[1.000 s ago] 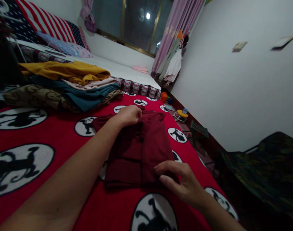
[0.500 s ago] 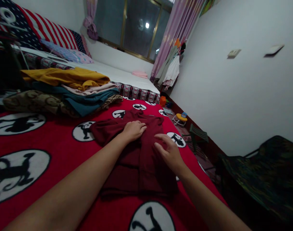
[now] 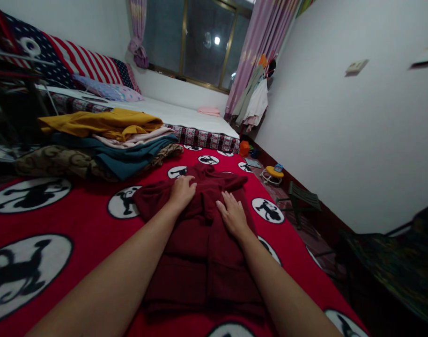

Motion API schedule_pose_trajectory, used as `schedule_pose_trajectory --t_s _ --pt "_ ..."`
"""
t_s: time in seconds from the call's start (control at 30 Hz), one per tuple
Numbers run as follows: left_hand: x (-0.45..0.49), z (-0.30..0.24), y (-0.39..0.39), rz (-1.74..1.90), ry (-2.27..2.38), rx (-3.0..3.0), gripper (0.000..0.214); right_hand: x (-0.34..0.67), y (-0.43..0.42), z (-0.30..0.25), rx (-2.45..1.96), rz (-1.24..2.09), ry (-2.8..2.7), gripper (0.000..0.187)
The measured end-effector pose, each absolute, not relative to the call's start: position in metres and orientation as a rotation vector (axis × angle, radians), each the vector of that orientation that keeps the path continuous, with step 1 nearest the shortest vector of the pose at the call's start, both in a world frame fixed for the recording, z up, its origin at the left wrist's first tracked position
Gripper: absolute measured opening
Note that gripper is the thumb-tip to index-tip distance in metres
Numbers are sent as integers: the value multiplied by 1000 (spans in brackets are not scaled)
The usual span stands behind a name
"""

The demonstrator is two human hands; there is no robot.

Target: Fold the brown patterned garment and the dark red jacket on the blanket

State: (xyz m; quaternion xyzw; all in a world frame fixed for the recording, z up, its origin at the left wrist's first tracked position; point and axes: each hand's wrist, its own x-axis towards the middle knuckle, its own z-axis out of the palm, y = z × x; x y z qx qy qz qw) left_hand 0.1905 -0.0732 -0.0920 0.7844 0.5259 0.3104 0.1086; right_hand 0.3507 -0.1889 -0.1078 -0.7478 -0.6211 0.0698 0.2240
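A dark red long-sleeved top [image 3: 191, 243] lies spread on a red blanket [image 3: 94, 224] printed with black figures in white circles. My left hand [image 3: 182, 194] rests on the upper left part of the garment, its fingers lying over the cloth with the thumb apart. On the right side, my right hand [image 3: 233, 214] lies flat on the same top, fingers stretched out. Between the two hands a narrow fold of the cloth stands up. The lower hem lies toward me, with some creases across it.
A pile of folded clothes [image 3: 108, 140], mustard on top, sits at the left. Behind are a white-covered bed [image 3: 172, 108] and a window. Along the right wall stand a folding stool [image 3: 301, 199], a small yellow-seated stool [image 3: 274, 172] and a camouflage-patterned chair [image 3: 400, 267].
My left hand has slid left across the top. My right hand, raised and curved before, has come down flat on the cloth. The whole view has shifted slightly.
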Motion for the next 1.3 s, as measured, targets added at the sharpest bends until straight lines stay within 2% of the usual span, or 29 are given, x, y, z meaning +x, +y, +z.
schedule_pose_trajectory --t_s 0.13,0.33,0.47,0.6,0.67,0.73,0.8,0.87,1.0,1.2,1.3 --pt "190 -86 -79 820 1464 2406 24 353 -190 -109 -1995 188 -1644 56" --pt "180 -77 -82 1267 1640 2261 22 351 -194 -107 -1930 162 -1497 55" --pt "172 -68 -81 1117 1742 2302 19 348 -194 -104 -2040 205 -1605 55" --pt "197 -44 -91 1194 1460 2419 25 347 -193 -103 -2073 206 -1624 57" --pt "226 -35 -95 995 1142 2554 31 347 -194 -103 -2066 196 -1616 55" --pt "260 -34 -94 580 921 2664 36 348 -196 -103 -2024 181 -1614 51" --pt "290 -41 -87 228 847 2695 40 348 -197 -102 -1977 164 -1609 46" --pt "313 -52 -77 77 844 2690 42 349 -197 -102 -1964 152 -1606 43" --pt "332 -71 -59 15 843 2678 49 350 -195 -105 -1997 146 -1616 44" --pt "308 -64 -65 53 750 2660 36 353 -192 -107 -2008 138 -1649 48" --pt "259 -56 -74 298 780 2689 35 353 -192 -109 -2044 138 -1651 48"
